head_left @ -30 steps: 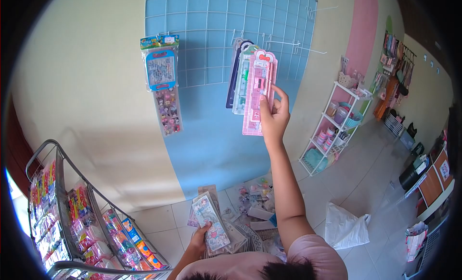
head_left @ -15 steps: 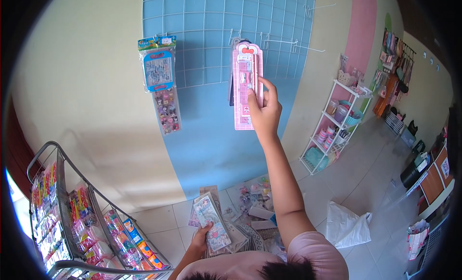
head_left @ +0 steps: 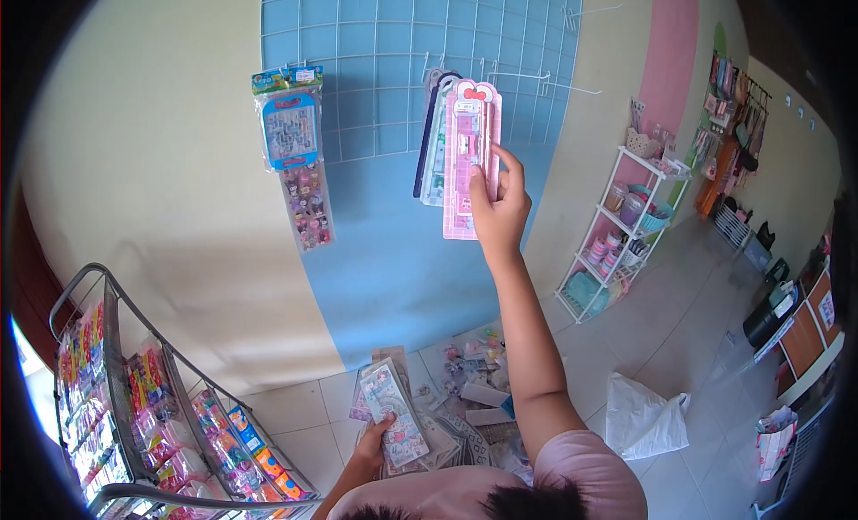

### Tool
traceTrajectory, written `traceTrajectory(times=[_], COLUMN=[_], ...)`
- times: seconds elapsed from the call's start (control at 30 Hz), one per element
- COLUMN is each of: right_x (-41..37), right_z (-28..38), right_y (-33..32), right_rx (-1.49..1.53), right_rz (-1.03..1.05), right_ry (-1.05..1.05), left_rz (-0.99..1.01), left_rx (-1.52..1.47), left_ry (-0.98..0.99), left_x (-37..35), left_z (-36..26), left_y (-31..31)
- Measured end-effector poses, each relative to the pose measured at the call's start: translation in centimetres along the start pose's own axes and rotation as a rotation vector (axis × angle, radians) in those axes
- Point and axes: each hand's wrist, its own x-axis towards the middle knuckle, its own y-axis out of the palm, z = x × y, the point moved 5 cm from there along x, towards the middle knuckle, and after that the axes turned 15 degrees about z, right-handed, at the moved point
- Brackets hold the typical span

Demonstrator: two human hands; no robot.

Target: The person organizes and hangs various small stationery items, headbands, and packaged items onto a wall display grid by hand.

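The head view looks from the person's head, forward and down, facing the wire grid (head_left: 375,58) on the wall (head_left: 393,279); its wide, round-edged field takes in the right hand (head_left: 502,207) at arm's length, the left hand (head_left: 369,441) lower, the floor (head_left: 572,363) and a near sleeve (head_left: 594,471)

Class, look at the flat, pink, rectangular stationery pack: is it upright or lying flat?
Upright: the pink pack is held on end by the right hand, red bow at top.
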Motion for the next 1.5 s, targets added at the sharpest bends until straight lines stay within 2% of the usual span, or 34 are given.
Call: traceTrajectory(times=[0.2,0.3,0.6,0.7,0.73,0.8,0.87,0.97,1.1,1.23,1.27,1.5], right_x=[0.1,0.4,0.0,0.6,1.2,3.2,4.8,7.9,10.6,12.1,12.5,15.3], right_z=[-0.9,-0.5,-2.6,-3.1,-2.2,-1.9,-1.5,-2.0,-2.4,-2.7,-2.8,-2.6], right_y=[0.5,0.9,0.9,1.4,0.9,0.5,1.0,2.3,3.9,3.9,3.8,3.4], right_rx=[0.267,0.505,0.508,0.359,0.087,-0.377,-0.45,0.117,0.295,0.396,0.411,0.292], right_rz=[0.024,0.0,0.061,0.095,0.156,-0.072,-0.143,0.108,0.119,0.135,0.082,0.13], right_ry=[0.129,0.142,0.181,0.19,0.264,-0.161,-0.293,0.042,-0.027,0.073,0.036,0.03], left_rz=[-0.001,0.024,0.019,0.024,0.015,-0.001,0.009,-0.001,0.011,0.003,0.009,0.042], left_rx=[0.043,-0.009,-0.007,0.002,0.011,0.023,0.054,0.051,0.016,-0.027,-0.048,-0.159], left_ry=[0.026,-0.008,-0.009,-0.01,-0.013,-0.016,0.024,0.049,0.065,0.08,0.081,0.062], left_x=[0.4,0.0,0.4,0.5,0.4,0.3,0.3,0.6,1.1,1.1,1.0,0.7], left_z=[0.2,0.0,0.5,0.5,0.4,0.3,0.1,0.1,0.3,0.0,-0.2,-0.6], left_y=[-0.4,0.4,-0.6,-0.6,-0.6,-0.5,-0.1,-0.4,-1.0,-1.2,-1.2,-3.9])
